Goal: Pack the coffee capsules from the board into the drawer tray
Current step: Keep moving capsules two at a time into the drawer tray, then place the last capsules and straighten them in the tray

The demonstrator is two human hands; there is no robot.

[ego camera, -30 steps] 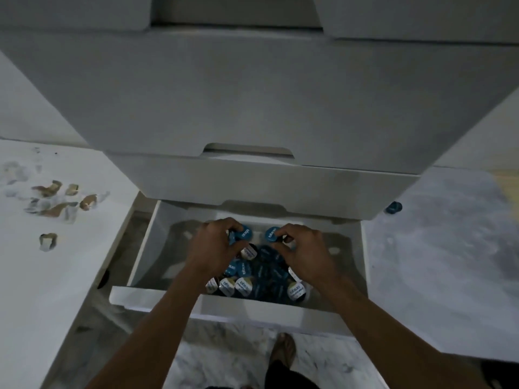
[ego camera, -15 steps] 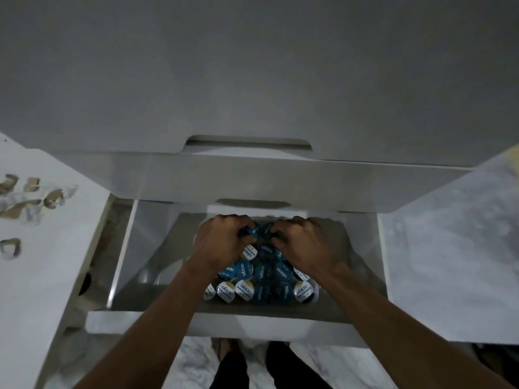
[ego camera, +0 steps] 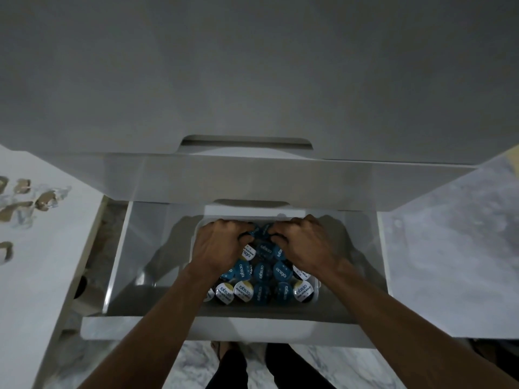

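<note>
A clear tray (ego camera: 315,296) sits in the open white drawer (ego camera: 179,328). It holds several coffee capsules (ego camera: 262,272) with blue and white lids, standing in rows. My left hand (ego camera: 217,245) reaches into the far end of the tray, its fingers curled around a blue capsule (ego camera: 254,229). My right hand (ego camera: 304,244) is beside it, fingers curled on another blue capsule (ego camera: 266,229). The two capsules nearly touch at the back row. My hands hide the tray's far corners.
A closed drawer front (ego camera: 252,183) overhangs the open drawer's back. A white counter (ego camera: 33,276) with scattered brown and clear scraps (ego camera: 42,200) lies to the left. Marble floor (ego camera: 449,248) is on the right, and my legs (ego camera: 266,369) stand below the drawer front.
My head has moved closer and lower over the drawer. Both hands went from holding the two blue capsules apart above the pile to bringing them together and down at the tray's far end.
</note>
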